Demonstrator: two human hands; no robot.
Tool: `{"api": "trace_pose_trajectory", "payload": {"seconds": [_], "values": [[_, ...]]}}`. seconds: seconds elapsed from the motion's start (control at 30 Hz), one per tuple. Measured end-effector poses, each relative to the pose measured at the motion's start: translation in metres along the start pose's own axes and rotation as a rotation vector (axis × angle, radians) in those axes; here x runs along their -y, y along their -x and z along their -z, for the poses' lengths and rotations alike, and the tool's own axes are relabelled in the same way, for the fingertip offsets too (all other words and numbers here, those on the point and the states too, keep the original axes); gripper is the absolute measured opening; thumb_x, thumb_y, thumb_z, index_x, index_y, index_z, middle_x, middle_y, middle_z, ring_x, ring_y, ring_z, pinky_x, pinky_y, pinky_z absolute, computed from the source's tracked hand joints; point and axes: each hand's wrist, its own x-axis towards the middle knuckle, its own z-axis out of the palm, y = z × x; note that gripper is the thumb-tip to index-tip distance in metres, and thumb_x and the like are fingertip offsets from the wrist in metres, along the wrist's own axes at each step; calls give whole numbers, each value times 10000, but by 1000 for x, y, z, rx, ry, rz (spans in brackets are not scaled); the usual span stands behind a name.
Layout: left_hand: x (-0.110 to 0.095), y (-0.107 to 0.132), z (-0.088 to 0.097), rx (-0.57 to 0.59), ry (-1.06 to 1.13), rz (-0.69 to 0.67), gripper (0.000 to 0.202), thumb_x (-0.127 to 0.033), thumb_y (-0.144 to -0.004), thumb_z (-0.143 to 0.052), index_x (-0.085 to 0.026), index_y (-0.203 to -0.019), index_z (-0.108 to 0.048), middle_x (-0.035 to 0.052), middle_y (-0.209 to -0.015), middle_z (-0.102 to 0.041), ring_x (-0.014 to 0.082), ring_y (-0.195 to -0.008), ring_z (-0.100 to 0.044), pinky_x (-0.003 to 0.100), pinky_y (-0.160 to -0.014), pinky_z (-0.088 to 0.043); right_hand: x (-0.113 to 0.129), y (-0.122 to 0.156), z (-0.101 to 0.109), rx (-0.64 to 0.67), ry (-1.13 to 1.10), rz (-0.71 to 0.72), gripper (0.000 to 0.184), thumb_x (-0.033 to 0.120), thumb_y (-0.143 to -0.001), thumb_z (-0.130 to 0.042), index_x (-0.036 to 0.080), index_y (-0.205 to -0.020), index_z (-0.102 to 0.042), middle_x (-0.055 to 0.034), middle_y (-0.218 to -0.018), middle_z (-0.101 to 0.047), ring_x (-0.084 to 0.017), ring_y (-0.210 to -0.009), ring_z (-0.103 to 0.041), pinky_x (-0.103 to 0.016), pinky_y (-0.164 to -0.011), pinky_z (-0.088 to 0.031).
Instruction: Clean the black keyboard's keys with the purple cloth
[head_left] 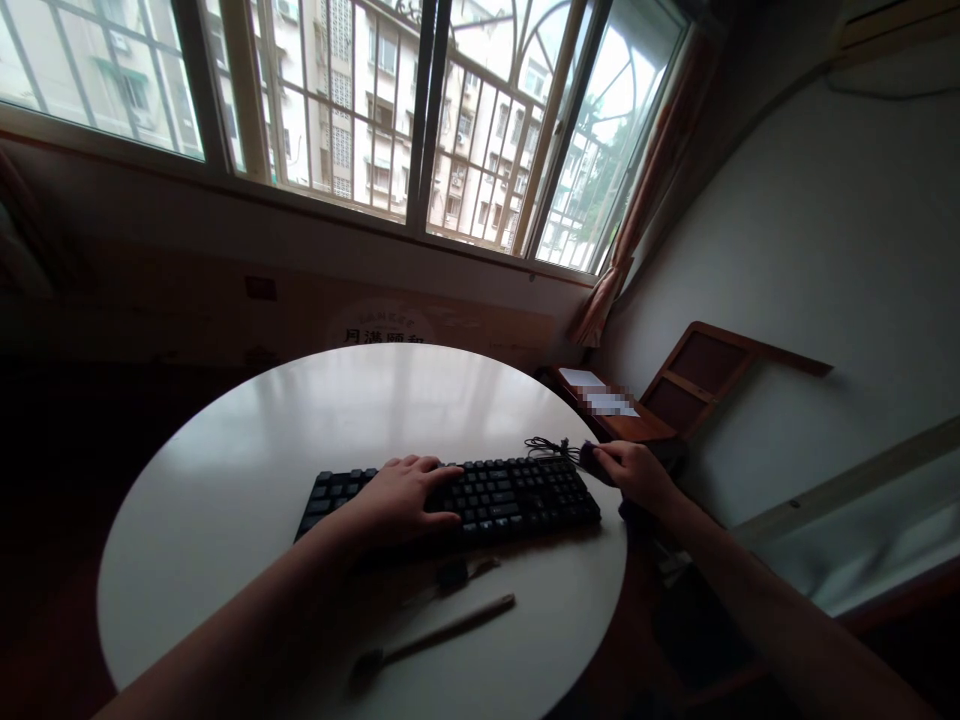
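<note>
Black keyboard (495,500) on a round, pale bench (225,480), lower centre of the frame. The left hand (401,495) lies palm down over the keys left of centre, fingers partly spread, resting on the keyboard rather than gripping around it. The right hand (634,470), just beyond the keyboard's right end, has thumb and fingers closed on a small dark object (588,458), whose kind cannot be told. Judged by appearance, the keyboard should handle as a stiff, fairly light slab, apt to slide on the glossy surface; the keycaps are its delicate part. The sounder hold is by the casing at both short ends or along the long edges. Its long axis runs nearly level across the frame, the right end slightly higher; one long edge faces the window. A bundled cable (546,446) lies beside the upper right corner.
</note>
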Motion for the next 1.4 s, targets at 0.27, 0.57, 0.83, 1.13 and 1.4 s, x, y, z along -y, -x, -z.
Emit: {"api": "trace_pose_trajectory", "payload": {"seconds": [0.27,0.57,0.83,1.13,1.4], "values": [[3,-2,-5,-22,10,-3,741,-689,-776,-627,-379,-1442,-530,102,-1439,-558,385,-1283,-521,519,-1084,-368,-3,-7,-34,128,49,67,342,382,-972,-484,220,-886,-774,-50,-818,-722,-202,-742,-674,-283,-704,-486],[4,-5,-6,-5,-12,-6,754,-716,-785,-599,-377,-1454,-517,97,-1439,-559,382,-1295,-512,518,-1094,-361,-8,64,-17,171,41,68,347,395,-992,-457,228,-902,-748,-43,-814,-683,-194,-700,-651,-292,-676,-471],[-1,-3,0,16,-20,9,745,-684,-804,-601,-355,-1465,-508,111,-1465,-536,375,-1311,-502,520,-1102,-360,-5,30,-8,2,-66,42,413,413,-1017,-414,184,-1089,-750,-91,-869,-708,-238,-822,-669,-321,-757,-496],[-1,-2,1,14,-25,20,738,-660,-792,-625,-366,-1460,-514,101,-1465,-536,379,-1306,-504,519,-1097,-367,-1,-1,-38,19,-125,49,343,374,-969,-492,208,-880,-778,-60,-819,-702,-211,-750,-664,-298,-722,-492],[6,-6,-7,1,-18,-4,756,-716,-789,-599,-379,-1460,-509,96,-1456,-544,382,-1301,-506,520,-1098,-357,5,58,-32,107,-173,60,346,370,-995,-480,195,-838,-734,-56,-793,-657,-195,-725,-639,-289,-720,-500]]}}
